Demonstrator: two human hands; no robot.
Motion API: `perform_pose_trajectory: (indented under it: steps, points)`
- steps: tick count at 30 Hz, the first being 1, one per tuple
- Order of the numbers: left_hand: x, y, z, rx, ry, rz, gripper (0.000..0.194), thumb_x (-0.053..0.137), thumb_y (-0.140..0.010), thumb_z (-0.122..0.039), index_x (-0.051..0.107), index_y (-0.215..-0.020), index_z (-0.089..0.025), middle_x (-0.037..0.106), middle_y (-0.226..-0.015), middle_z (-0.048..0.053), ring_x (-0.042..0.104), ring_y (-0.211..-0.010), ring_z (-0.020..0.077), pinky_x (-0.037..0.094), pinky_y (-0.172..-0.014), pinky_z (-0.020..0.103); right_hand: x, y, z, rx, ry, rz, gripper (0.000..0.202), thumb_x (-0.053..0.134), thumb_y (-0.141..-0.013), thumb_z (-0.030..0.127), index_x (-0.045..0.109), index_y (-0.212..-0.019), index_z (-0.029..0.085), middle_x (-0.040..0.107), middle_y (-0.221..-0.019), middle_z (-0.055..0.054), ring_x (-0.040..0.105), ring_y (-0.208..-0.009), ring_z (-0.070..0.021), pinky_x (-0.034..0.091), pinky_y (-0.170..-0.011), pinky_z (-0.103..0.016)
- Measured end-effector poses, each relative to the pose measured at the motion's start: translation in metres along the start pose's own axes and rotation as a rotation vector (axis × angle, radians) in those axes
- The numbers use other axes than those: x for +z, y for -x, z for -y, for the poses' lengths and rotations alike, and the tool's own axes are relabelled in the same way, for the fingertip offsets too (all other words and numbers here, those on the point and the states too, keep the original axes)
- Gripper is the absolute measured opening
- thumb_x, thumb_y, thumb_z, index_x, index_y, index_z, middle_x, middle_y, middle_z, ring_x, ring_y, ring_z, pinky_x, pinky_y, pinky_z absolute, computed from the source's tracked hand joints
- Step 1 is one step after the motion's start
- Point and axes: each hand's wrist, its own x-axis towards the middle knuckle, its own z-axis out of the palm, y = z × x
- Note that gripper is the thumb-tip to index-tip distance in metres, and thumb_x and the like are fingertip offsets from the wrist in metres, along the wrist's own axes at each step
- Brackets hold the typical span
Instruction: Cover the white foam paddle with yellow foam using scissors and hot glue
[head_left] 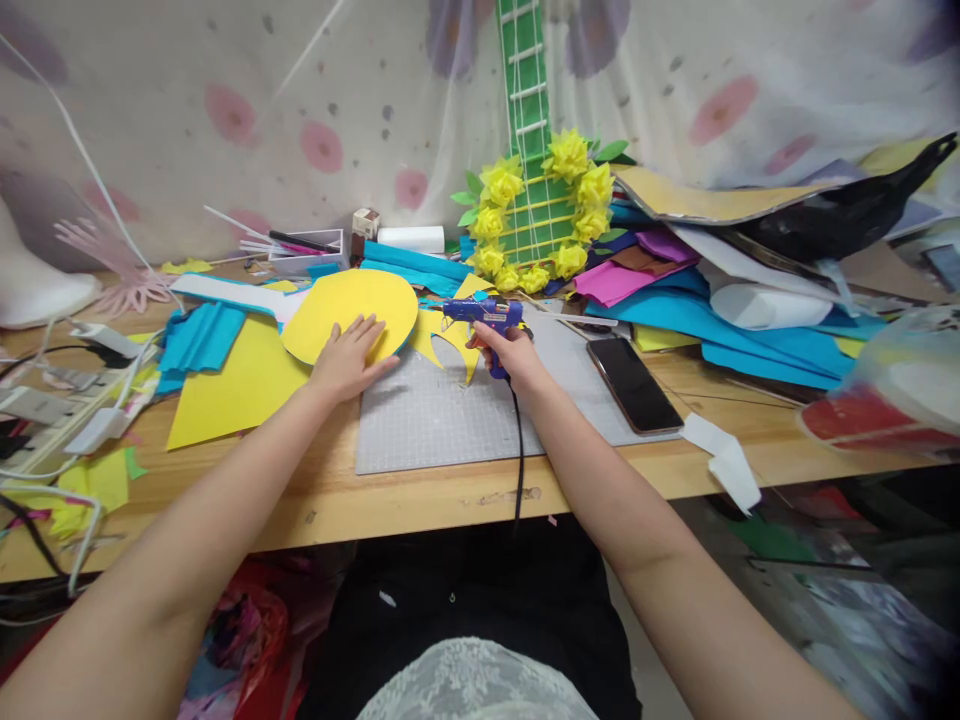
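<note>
My left hand lies flat with its fingers spread on a yellow oval paper piece, which has a blue edge showing along its lower right. A pale, blue-edged strip runs out from the oval to the left. In my right hand is a blue glue gun, its nozzle pointing left toward the oval and a white glue stick sticking out behind. Below the gun, yellow paper scraps with curved cut-outs rest on the grey cutting mat. The gun's black cord hangs over the table edge.
A black phone lies on the mat's right side. Behind stands a green paper guitar ringed with yellow flowers. Coloured paper is piled at right, near a clear plastic cup. Power strips and cables crowd the left.
</note>
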Motion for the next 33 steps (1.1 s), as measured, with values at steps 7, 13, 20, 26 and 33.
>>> perform_pose_trajectory:
  steps: [7, 13, 20, 26, 33]
  points:
    - [0.007, -0.036, -0.021, -0.202, 0.021, 0.03, 0.057, 0.022, -0.093, -0.039, 0.039, -0.139, -0.01, 0.033, -0.148, 0.016, 0.025, -0.139, 0.0277, 0.02, -0.111, 0.049, 0.0, 0.001, -0.001, -0.001, 0.022, 0.002, 0.041, 0.07, -0.061, 0.056, 0.06, -0.063, 0.017, 0.064, -0.061, -0.001, 0.04, -0.039, -0.0045, 0.035, -0.038, -0.021]
    - [0.019, -0.034, -0.03, -0.215, -0.054, 0.029, 0.069, 0.022, -0.091, -0.052, 0.033, -0.142, -0.006, 0.024, -0.151, 0.019, 0.017, -0.141, 0.0309, 0.014, -0.112, 0.05, 0.001, 0.002, 0.001, 0.007, -0.002, 0.0, 0.043, 0.071, -0.059, 0.058, 0.06, -0.064, 0.017, 0.064, -0.061, -0.001, 0.039, -0.039, -0.0042, 0.035, -0.038, -0.021]
    - [0.022, -0.033, -0.033, -0.233, -0.088, 0.015, 0.07, 0.025, -0.09, -0.052, 0.031, -0.143, -0.007, 0.023, -0.152, 0.018, 0.016, -0.142, 0.0294, 0.011, -0.113, 0.048, 0.002, 0.002, -0.004, -0.011, -0.005, 0.017, 0.041, 0.072, -0.06, 0.056, 0.061, -0.066, 0.017, 0.067, -0.069, -0.003, 0.041, -0.041, -0.0043, 0.036, -0.037, -0.021]
    - [0.021, -0.033, -0.036, -0.256, -0.088, 0.029, 0.069, 0.028, -0.089, -0.049, 0.03, -0.144, -0.007, 0.023, -0.152, 0.017, 0.016, -0.142, 0.0281, 0.011, -0.114, 0.046, 0.002, 0.001, -0.006, -0.011, -0.023, 0.012, 0.041, 0.073, -0.059, 0.055, 0.06, -0.065, 0.017, 0.067, -0.068, -0.002, 0.041, -0.041, -0.0044, 0.036, -0.037, -0.02]
    - [0.023, -0.033, -0.038, -0.269, -0.119, 0.039, 0.068, 0.028, -0.089, -0.048, 0.03, -0.144, -0.008, 0.022, -0.153, 0.016, 0.016, -0.142, 0.0271, 0.011, -0.114, 0.046, -0.001, -0.001, -0.003, 0.009, -0.101, -0.012, 0.041, 0.074, -0.058, 0.055, 0.059, -0.066, 0.017, 0.066, -0.068, -0.001, 0.041, -0.04, -0.0033, 0.036, -0.036, -0.019]
